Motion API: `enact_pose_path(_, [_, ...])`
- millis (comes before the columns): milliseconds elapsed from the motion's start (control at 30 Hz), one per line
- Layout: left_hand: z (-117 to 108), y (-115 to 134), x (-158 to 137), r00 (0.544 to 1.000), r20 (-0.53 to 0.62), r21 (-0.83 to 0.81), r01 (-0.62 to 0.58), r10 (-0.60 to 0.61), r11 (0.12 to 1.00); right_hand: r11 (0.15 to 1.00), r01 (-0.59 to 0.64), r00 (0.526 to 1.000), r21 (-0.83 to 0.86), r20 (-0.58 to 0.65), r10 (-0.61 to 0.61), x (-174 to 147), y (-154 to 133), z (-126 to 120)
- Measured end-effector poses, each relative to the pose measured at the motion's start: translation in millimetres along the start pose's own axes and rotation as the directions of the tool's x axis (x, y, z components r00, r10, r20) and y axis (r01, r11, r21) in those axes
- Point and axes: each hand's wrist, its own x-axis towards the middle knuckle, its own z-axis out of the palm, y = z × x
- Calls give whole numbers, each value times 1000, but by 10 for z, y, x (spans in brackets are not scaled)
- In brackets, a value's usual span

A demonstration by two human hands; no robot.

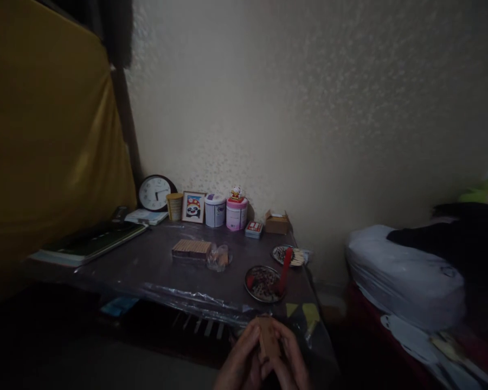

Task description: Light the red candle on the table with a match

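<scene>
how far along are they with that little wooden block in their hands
Early, by the look of it. In hand: the left hand and right hand both grip one small wooden block at the table's near edge. Untouched so far: the stack of wooden blocks mid-table. The round dish with a red tool lies closer. Nothing placed is visible.

- You held a small brown block [268, 337] at the bottom middle.
- It stood up tall, squeezed between your fingers, just before the table's front edge.
</scene>
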Motion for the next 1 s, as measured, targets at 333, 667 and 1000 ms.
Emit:
enact_pose_path(333, [37,61,-59,998,-45,-84,48,-52,995,993,-91,982,72,171,78,218,-157,-321])
enact_pose_path(667, [-16,-62,-87,972,-105,82,220,-211,972,989,-135,990,-65,42,138,245,-216,-338])
enact_pose_path(1000, [-12,-34,-93,941,-151,41,312,-303,949,983,-109,994,-151,-14,108,265,-116,-386])
